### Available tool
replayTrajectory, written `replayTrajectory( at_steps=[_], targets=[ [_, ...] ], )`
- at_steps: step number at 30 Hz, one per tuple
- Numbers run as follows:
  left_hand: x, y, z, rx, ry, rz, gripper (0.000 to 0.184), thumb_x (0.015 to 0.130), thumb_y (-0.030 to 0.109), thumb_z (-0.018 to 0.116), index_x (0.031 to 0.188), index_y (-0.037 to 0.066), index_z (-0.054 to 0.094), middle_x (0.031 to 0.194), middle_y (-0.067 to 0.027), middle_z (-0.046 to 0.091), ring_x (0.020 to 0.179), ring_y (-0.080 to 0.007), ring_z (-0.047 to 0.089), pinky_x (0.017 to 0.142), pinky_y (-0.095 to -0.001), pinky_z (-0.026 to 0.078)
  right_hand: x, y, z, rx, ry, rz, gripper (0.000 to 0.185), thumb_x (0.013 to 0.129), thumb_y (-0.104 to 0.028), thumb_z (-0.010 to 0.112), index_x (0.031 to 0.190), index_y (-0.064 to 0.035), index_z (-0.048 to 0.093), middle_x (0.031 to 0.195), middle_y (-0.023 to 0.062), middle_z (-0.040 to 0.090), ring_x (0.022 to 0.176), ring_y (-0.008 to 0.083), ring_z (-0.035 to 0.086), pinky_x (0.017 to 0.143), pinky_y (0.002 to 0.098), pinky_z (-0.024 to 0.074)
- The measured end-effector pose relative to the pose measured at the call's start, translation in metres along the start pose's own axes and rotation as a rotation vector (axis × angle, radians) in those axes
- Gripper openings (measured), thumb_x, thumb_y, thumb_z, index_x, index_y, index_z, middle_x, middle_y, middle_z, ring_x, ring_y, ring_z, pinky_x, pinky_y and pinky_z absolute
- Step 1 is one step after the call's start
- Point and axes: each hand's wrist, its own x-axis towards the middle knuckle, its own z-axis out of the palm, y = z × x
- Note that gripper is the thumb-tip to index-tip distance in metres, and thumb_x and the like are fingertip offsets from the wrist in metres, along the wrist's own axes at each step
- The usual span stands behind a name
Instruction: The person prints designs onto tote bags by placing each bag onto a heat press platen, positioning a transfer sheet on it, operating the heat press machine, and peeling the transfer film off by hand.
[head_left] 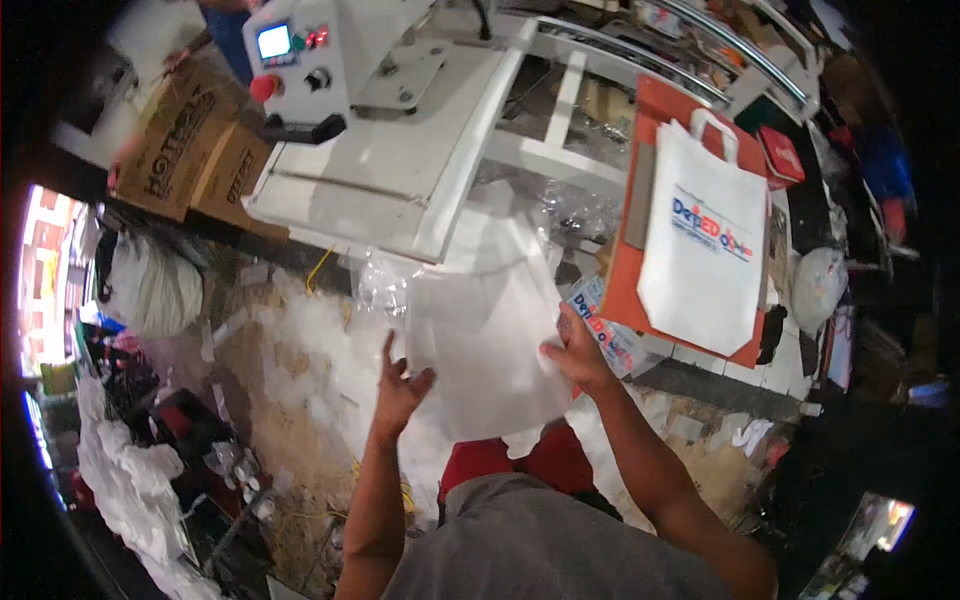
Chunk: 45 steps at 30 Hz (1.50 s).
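Note:
A plain white tote bag [485, 345] hangs in front of my body, its face slightly creased and bare of print on this side. My right hand [582, 358] grips its right edge, thumb on the near face. Beside the left edge is my left hand [402, 392], index finger stretched out and thumb apart, with nothing visible held in it. To the right, a white printed bag [705, 240] with blue and red lettering lies flat on an orange board [628, 285], its handle loop pointing away. A printed transfer sheet [607, 330] shows behind my right hand.
A white press machine [310, 60] with a lit screen and red button stands at the upper left, its table [360, 180] edge near the bag. Cardboard boxes [190, 140], a full sack [150, 285] and a yellow cord [320, 268] lie left. Metal rails [735, 45] cross the upper right.

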Motion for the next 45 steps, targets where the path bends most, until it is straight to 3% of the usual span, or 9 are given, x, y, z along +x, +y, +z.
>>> replayTrajectory(
  at_steps=[6,10,16,18,21,26,30,33,45],
  targets=[
    [-0.060,0.180,0.023,0.098,-0.077,0.291,0.043,0.086,-0.003,0.059,0.129,-0.003,0.056,0.128,-0.0127,0.059,0.111,-0.0193,0.059,0.089,-0.0300,0.050,-0.123,-0.134,-0.073,-0.118,-0.336,-0.130,0.039,0.092,-0.005,0.065,0.130,0.0003,0.057,0.124,0.0070,0.063,0.114,0.0152,0.058,0.100,0.0315,0.0441],
    [-0.012,0.275,0.105,0.313,-0.102,0.523,0.034,0.094,0.002,0.054,0.128,-0.003,0.057,0.111,-0.0035,0.062,0.097,-0.0096,0.054,0.086,-0.0244,0.044,-0.092,-0.210,-0.122,-0.208,-0.194,-0.199,0.042,0.098,-0.039,0.060,0.121,-0.0052,0.066,0.111,0.0034,0.067,0.105,0.0128,0.059,0.092,0.0296,0.0468],
    [-0.040,0.428,0.196,0.185,-0.089,1.423,0.047,0.094,-0.003,0.057,0.140,-0.001,0.047,0.141,-0.0127,0.053,0.119,-0.0164,0.055,0.101,-0.0281,0.042,-0.167,-0.370,-0.199,-0.198,0.010,-1.029,0.038,0.092,-0.009,0.066,0.129,-0.0053,0.059,0.128,0.0068,0.060,0.111,0.0102,0.057,0.094,0.0279,0.0476],
    [-0.047,0.438,0.231,0.240,-0.002,1.398,0.048,0.093,-0.005,0.053,0.141,0.000,0.047,0.140,-0.0129,0.053,0.118,-0.0161,0.056,0.098,-0.0276,0.044,-0.165,-0.380,-0.226,-0.224,0.120,-1.219,0.047,0.089,-0.006,0.067,0.135,-0.0086,0.056,0.127,0.0093,0.061,0.112,0.0130,0.058,0.095,0.0295,0.0477],
    [0.000,0.426,0.291,0.440,0.218,1.574,0.066,0.080,-0.012,0.046,0.141,0.011,0.054,0.097,-0.0069,0.055,0.081,-0.0158,0.050,0.075,-0.0263,0.047,-0.161,-0.385,-0.263,-0.473,0.519,-1.065,0.060,0.086,-0.001,0.064,0.142,-0.0170,0.051,0.124,0.0139,0.064,0.110,0.0205,0.063,0.095,0.0343,0.0486],
    [0.113,0.346,0.391,0.701,0.165,1.244,0.064,0.084,0.002,0.050,0.147,0.018,0.045,0.085,-0.0171,0.052,0.086,-0.0341,0.057,0.081,-0.0462,0.048,-0.048,-0.306,-0.345,-0.634,0.742,-0.954,0.057,0.085,-0.004,0.054,0.141,-0.0120,0.051,0.129,0.0190,0.061,0.114,0.0326,0.062,0.096,0.0369,0.0485],
    [0.189,0.173,0.406,1.125,-0.095,0.597,0.040,0.085,0.025,0.054,0.119,0.007,0.064,0.110,-0.0257,0.066,0.103,-0.0420,0.064,0.092,-0.0486,0.050,0.036,-0.108,-0.407,-1.110,0.466,-0.325,0.046,0.082,-0.021,0.062,0.125,-0.0031,0.063,0.113,0.0242,0.067,0.104,0.0387,0.065,0.092,0.0441,0.0514],
    [0.152,0.128,0.399,1.114,-0.110,0.488,0.046,0.085,0.022,0.053,0.130,0.013,0.061,0.108,-0.0222,0.068,0.101,-0.0398,0.065,0.091,-0.0501,0.050,-0.009,-0.069,-0.372,-0.663,0.623,-0.254,0.043,0.082,-0.017,0.061,0.122,-0.0030,0.063,0.113,0.0270,0.066,0.106,0.0404,0.064,0.093,0.0433,0.0505],
    [0.154,0.110,0.395,1.150,0.039,0.716,0.044,0.091,0.021,0.053,0.134,0.015,0.056,0.114,-0.0170,0.065,0.098,-0.0387,0.065,0.085,-0.0534,0.049,-0.015,-0.066,-0.358,-0.895,0.815,-0.510,0.036,0.085,-0.016,0.061,0.120,-0.0071,0.063,0.105,0.0209,0.062,0.102,0.0417,0.057,0.092,0.0469,0.0469]
  ],
)
